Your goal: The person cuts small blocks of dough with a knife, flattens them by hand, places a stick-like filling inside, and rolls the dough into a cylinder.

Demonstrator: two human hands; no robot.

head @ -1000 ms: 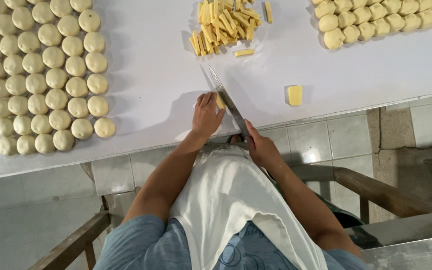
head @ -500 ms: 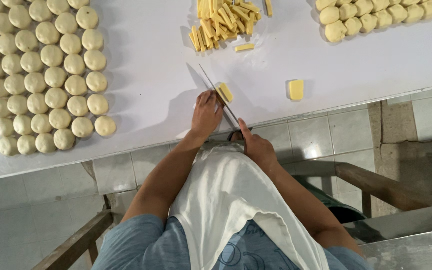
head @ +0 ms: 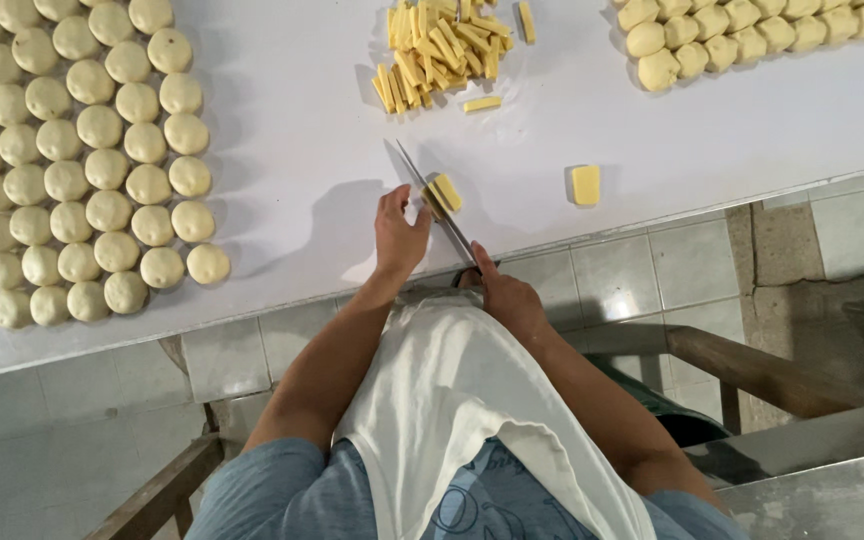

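The left hand (head: 399, 232) rests at the near edge of the white counter (head: 292, 140), its fingers curled down onto a small yellow butter-like block (head: 443, 194) and pinning it from the left. The right hand (head: 505, 293) sits just off the counter's edge, closed around the handle of a long narrow steel knife (head: 432, 200); the handle itself is hidden in the grip. The blade runs up and away from the right hand, slanting leftward, and lies across the yellow block, right beside the left hand's fingertips.

A little to the right of the hands, apart from the block being cut, lies a single flat yellow slab (head: 585, 184). Farther out beyond the hands is a loose heap of yellow cut sticks (head: 442, 50), with one stray stick (head: 482, 103) lying at its near side. Well off to the left of the left hand, rows of pale round dough balls (head: 82, 160) fill the counter, set close together. Far out to the right, beyond the right hand, stands a second, smaller batch of pale dough balls (head: 742, 35) in tight rows.

A white apron (head: 452, 400) hangs below the arms, over blue clothing.
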